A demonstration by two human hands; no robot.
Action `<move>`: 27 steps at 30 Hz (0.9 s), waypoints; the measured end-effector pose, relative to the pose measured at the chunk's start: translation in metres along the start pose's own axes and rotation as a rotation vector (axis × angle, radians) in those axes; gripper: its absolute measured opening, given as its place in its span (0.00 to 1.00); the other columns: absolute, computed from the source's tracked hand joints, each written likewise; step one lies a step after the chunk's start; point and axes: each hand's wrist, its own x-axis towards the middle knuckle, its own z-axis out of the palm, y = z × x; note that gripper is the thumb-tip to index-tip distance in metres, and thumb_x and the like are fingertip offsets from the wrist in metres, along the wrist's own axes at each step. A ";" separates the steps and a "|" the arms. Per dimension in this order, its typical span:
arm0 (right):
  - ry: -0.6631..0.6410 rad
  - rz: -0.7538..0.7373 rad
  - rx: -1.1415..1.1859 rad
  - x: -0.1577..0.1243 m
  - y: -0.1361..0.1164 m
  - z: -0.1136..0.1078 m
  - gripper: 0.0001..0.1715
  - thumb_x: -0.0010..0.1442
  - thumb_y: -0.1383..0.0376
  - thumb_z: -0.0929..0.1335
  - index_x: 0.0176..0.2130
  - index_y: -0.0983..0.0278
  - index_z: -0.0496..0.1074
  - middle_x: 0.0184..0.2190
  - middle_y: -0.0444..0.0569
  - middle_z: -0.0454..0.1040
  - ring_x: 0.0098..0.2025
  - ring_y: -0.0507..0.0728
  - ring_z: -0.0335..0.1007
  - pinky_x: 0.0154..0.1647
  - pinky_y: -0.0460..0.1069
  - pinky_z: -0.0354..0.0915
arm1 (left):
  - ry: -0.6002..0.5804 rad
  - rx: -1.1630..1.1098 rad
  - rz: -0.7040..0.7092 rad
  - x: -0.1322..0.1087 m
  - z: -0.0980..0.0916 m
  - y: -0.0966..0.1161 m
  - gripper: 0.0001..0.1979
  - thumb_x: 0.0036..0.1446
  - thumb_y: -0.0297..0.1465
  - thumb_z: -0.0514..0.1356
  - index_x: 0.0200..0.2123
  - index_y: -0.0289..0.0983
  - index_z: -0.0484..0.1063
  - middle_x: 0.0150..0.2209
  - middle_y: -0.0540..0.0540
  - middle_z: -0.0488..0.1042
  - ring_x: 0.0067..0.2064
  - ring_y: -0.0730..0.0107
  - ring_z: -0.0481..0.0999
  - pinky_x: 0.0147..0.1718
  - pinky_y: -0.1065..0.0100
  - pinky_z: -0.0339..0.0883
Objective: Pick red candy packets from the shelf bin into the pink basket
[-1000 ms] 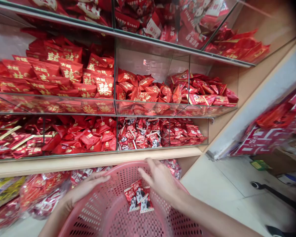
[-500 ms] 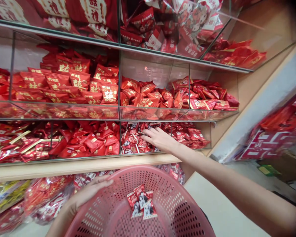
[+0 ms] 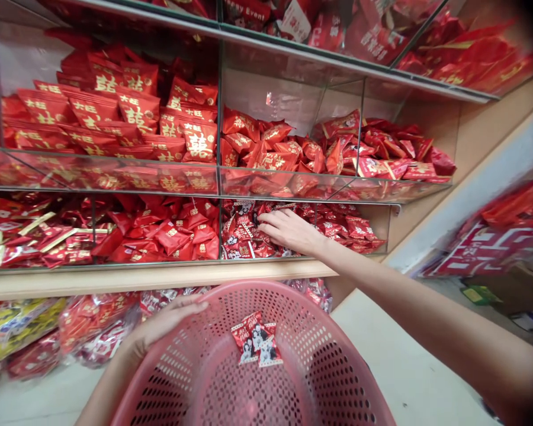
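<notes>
Inside the basket (image 3: 231,390), packets (image 3: 257,338) point lengthwise toward the shelf (image 3: 137,282)

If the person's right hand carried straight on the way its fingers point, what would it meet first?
Most likely the small red, black and white packets just ahead of the right hand. Depth is unclear here, so its fingertips may already be touching them.

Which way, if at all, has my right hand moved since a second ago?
Yes. Against the wooden ledge, the right hand has gone from below it, over the pink basket, to above it, at the red packets.
</notes>
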 end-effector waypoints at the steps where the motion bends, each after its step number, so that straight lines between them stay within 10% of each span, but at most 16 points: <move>1: 0.023 0.051 0.055 -0.002 0.000 -0.001 0.14 0.63 0.70 0.61 0.49 0.65 0.64 0.54 0.54 0.66 0.49 0.60 0.63 0.46 0.54 0.58 | 0.004 -0.004 -0.006 0.000 0.000 0.000 0.27 0.46 0.46 0.63 0.47 0.37 0.75 0.51 0.44 0.74 0.55 0.55 0.70 0.55 0.61 0.60; 10: 0.706 0.847 1.035 -0.025 -0.076 -0.047 0.18 0.53 0.65 0.69 0.43 0.59 0.63 0.45 0.50 0.70 0.49 0.59 0.66 0.50 0.56 0.61 | -0.086 -0.143 -0.004 -0.003 0.003 0.000 0.24 0.49 0.43 0.63 0.47 0.38 0.74 0.48 0.43 0.76 0.51 0.55 0.74 0.52 0.60 0.63; 14: 0.334 1.174 2.035 -0.034 -0.145 -0.055 0.13 0.56 0.56 0.68 0.39 0.61 0.67 0.33 0.47 0.73 0.33 0.54 0.70 0.35 0.51 0.67 | -0.073 -0.136 -0.012 -0.001 0.004 0.000 0.24 0.48 0.43 0.63 0.48 0.38 0.74 0.47 0.44 0.77 0.49 0.55 0.74 0.51 0.59 0.63; 17: 0.033 1.334 2.371 -0.041 -0.178 -0.046 0.15 0.53 0.55 0.70 0.34 0.63 0.68 0.31 0.46 0.73 0.29 0.50 0.68 0.29 0.46 0.64 | -0.004 -0.022 0.025 -0.001 0.003 0.001 0.23 0.47 0.43 0.64 0.45 0.38 0.76 0.48 0.45 0.76 0.52 0.55 0.72 0.54 0.61 0.60; 22: -0.200 1.306 2.280 -0.044 -0.188 -0.020 0.17 0.52 0.52 0.70 0.31 0.63 0.67 0.26 0.43 0.70 0.26 0.48 0.65 0.29 0.44 0.61 | -0.008 -0.026 -0.001 -0.006 0.004 0.006 0.24 0.47 0.44 0.63 0.46 0.38 0.76 0.49 0.44 0.76 0.48 0.56 0.75 0.47 0.63 0.66; 27: -0.265 1.014 1.700 -0.031 -0.188 0.022 0.11 0.53 0.60 0.69 0.27 0.64 0.66 0.22 0.39 0.67 0.25 0.49 0.62 0.27 0.44 0.58 | -0.016 -0.062 -0.013 -0.008 0.007 0.008 0.24 0.47 0.44 0.64 0.46 0.39 0.75 0.43 0.46 0.79 0.41 0.59 0.77 0.42 0.64 0.68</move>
